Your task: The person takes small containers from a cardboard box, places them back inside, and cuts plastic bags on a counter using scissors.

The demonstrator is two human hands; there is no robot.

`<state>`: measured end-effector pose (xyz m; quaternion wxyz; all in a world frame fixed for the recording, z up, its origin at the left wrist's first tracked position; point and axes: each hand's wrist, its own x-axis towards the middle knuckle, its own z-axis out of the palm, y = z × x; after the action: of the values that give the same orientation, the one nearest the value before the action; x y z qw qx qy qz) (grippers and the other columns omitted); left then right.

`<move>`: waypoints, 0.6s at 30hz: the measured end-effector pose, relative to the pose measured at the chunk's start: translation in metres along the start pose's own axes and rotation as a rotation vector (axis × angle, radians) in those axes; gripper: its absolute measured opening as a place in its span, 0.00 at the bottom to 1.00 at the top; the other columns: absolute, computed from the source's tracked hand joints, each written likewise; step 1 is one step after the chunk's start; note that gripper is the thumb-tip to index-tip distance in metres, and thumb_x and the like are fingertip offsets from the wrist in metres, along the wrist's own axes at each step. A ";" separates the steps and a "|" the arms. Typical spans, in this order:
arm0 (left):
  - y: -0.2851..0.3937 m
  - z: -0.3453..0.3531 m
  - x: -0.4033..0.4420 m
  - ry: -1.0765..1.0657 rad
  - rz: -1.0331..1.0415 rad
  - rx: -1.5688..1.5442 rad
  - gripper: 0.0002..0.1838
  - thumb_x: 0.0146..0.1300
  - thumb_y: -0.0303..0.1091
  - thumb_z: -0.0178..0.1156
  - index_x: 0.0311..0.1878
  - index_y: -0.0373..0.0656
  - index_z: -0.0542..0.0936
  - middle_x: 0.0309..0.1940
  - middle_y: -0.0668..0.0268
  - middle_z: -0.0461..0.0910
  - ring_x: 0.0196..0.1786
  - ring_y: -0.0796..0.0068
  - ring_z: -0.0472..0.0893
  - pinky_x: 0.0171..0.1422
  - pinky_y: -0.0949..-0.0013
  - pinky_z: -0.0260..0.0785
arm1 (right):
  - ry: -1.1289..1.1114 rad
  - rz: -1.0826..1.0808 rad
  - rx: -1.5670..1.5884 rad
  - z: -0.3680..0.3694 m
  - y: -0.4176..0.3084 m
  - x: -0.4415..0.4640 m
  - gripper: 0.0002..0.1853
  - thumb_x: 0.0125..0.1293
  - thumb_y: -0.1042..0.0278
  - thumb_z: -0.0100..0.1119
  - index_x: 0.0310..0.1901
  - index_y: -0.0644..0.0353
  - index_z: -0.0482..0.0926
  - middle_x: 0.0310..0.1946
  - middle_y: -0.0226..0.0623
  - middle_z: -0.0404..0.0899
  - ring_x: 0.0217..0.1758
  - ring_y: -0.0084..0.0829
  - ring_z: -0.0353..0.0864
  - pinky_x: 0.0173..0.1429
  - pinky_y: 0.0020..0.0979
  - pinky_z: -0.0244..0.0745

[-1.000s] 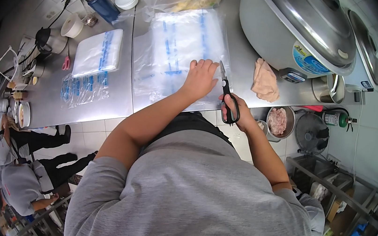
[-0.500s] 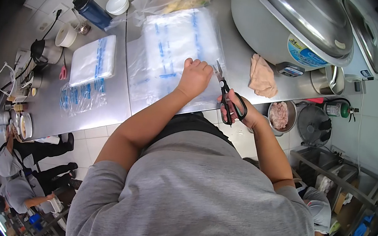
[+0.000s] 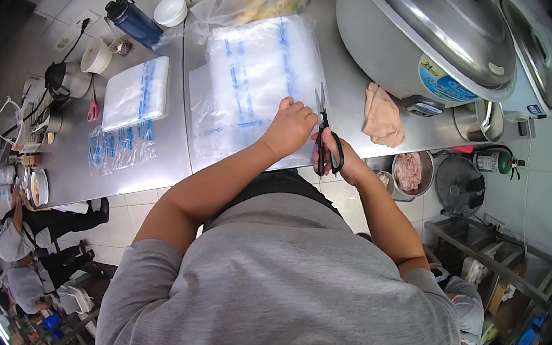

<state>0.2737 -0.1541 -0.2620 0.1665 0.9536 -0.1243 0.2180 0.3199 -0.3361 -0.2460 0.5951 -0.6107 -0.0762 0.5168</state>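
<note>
Both hands near counter [image 3: 163, 162] edge, left hand [image 3: 290, 129] curled closed over bags [image 3: 262, 64], right hand [image 3: 341, 158] gripping scissors [image 3: 324, 119], gap toward cloth [image 3: 384, 117].

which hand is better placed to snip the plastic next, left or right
Right, most likely: the right hand holds the scissors, their blades near the side of the plastic stack. The left hand is over the plastic with no tool visible, so it seems better suited to steadying.

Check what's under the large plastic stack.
Clear film sticks out past the left and near edges of the large plastic stack, on the steel table. Directly beneath, the stack hides everything. The left hand blocks its near right corner.
</note>
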 end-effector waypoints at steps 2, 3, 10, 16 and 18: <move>0.000 -0.001 -0.001 -0.014 0.008 0.012 0.01 0.54 0.28 0.59 0.30 0.46 0.79 0.27 0.66 0.76 0.39 0.66 0.76 0.56 0.58 0.59 | 0.086 -0.013 -0.068 0.002 -0.003 0.000 0.38 0.65 0.28 0.47 0.49 0.65 0.72 0.22 0.29 0.74 0.21 0.23 0.75 0.25 0.23 0.69; 0.000 -0.003 -0.001 -0.028 0.016 0.024 0.01 0.54 0.28 0.59 0.30 0.46 0.79 0.27 0.66 0.76 0.39 0.66 0.76 0.56 0.58 0.59 | 0.110 -0.021 -0.061 0.001 -0.004 0.001 0.37 0.66 0.29 0.48 0.48 0.65 0.72 0.22 0.29 0.74 0.20 0.23 0.74 0.25 0.23 0.69; 0.009 -0.006 -0.004 -0.051 0.087 -0.050 0.02 0.52 0.27 0.57 0.29 0.46 0.77 0.27 0.67 0.74 0.39 0.66 0.75 0.57 0.56 0.60 | 0.116 -0.021 -0.129 -0.011 -0.021 0.001 0.37 0.65 0.27 0.46 0.45 0.62 0.71 0.23 0.30 0.72 0.22 0.23 0.74 0.24 0.24 0.67; 0.030 -0.023 -0.003 -0.088 0.203 -0.173 0.02 0.49 0.26 0.57 0.28 0.44 0.77 0.26 0.65 0.72 0.38 0.65 0.74 0.55 0.58 0.63 | 0.230 -0.051 -0.117 -0.022 -0.027 0.022 0.39 0.61 0.24 0.49 0.41 0.63 0.71 0.19 0.30 0.69 0.18 0.22 0.72 0.19 0.25 0.66; 0.038 -0.032 -0.004 -0.134 0.255 -0.249 0.01 0.50 0.27 0.57 0.27 0.44 0.76 0.26 0.65 0.73 0.38 0.65 0.74 0.55 0.60 0.63 | 0.264 -0.059 -0.144 -0.024 -0.034 0.029 0.39 0.61 0.24 0.49 0.41 0.63 0.71 0.19 0.29 0.69 0.17 0.22 0.70 0.19 0.24 0.65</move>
<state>0.2464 -0.1759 -0.2266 0.2457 0.9145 -0.2809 0.1563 0.3684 -0.3216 -0.2405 0.5695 -0.7119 -0.0524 0.4075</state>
